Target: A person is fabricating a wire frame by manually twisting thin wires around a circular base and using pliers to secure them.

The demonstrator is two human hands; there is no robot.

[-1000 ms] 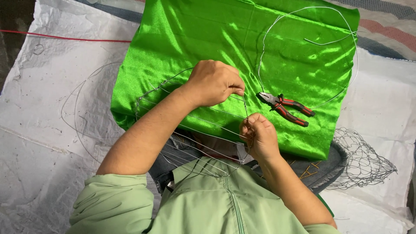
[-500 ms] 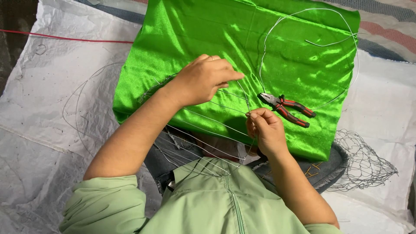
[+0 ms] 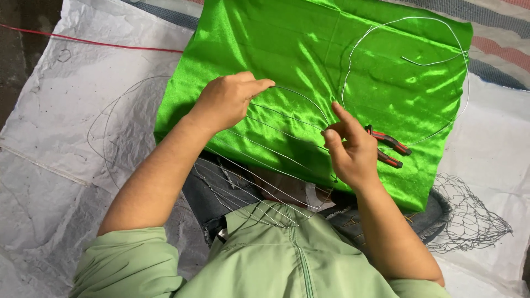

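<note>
Wire-wise, that thin silvery wire hoop (image 3: 287,118) over the shiny green satin cloth (image 3: 309,55) looks light and springy, so both hands pinch it, left hand (image 3: 226,102) at the arc's top, right hand (image 3: 350,149) lower.

The floor is covered by a white woven sheet (image 3: 83,110), crinkled and creased, spread wide to the left and showing again at the right edge. At the upper left corner a strip of bare dark ground (image 3: 22,60) shows past the sheet's edge. A thin red cord (image 3: 99,43) runs across that corner, from the dark ground onto the sheet. Along the top right lies a striped mat (image 3: 497,49) with bands of grey, pale and dull red. A loose grey wire loop (image 3: 107,129) lies flat on the sheet at the left. Light is soft and even, like daylight, with faint shadows only.
</note>
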